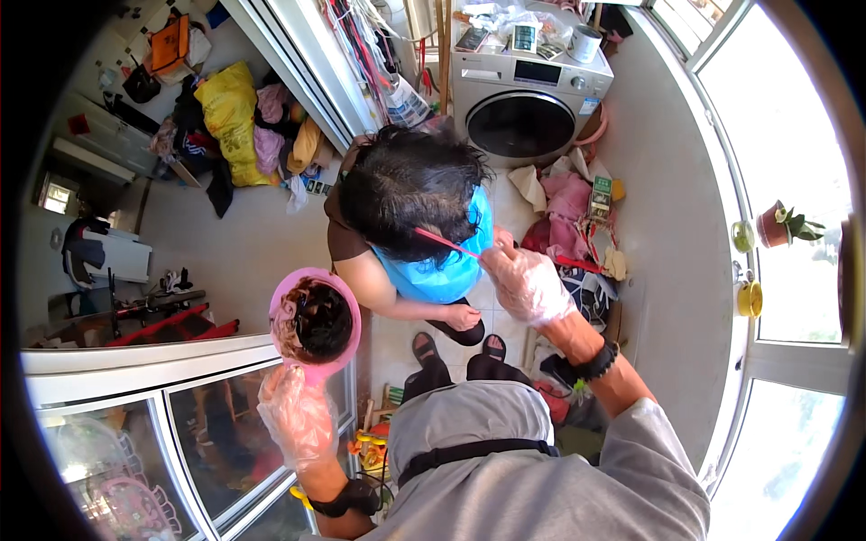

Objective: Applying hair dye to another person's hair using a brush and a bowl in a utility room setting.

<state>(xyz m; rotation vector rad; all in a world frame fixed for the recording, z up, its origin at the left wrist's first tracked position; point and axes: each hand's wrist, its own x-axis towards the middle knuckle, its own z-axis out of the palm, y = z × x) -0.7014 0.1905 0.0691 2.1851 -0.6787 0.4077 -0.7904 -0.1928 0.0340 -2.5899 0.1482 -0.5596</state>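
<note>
My left hand (298,412), in a clear plastic glove, grips the lower rim of a pink bowl (354,338). Dark brown paste (325,321) fills the bowl's middle, and lighter brown smears coat its left wall. In my right hand (531,280), also gloved, is a thin pink stick-like handle (450,243). Its far end meets the dark, damp-looking hair (413,182) of a person seated before me; whether a brush or comb head is on it I cannot tell. Around that person's shoulders lies a blue cape (433,274). The person's hand (463,316) rests near their lap.
A front-loading washing machine (534,111) stands ahead, with boxes and a can on top. Cloths and bags (568,196) lie along the right wall. Potted plants (775,223) sit by the window. Glass door panels (223,433) flank my left arm; a yellow bag (233,125) lies beyond.
</note>
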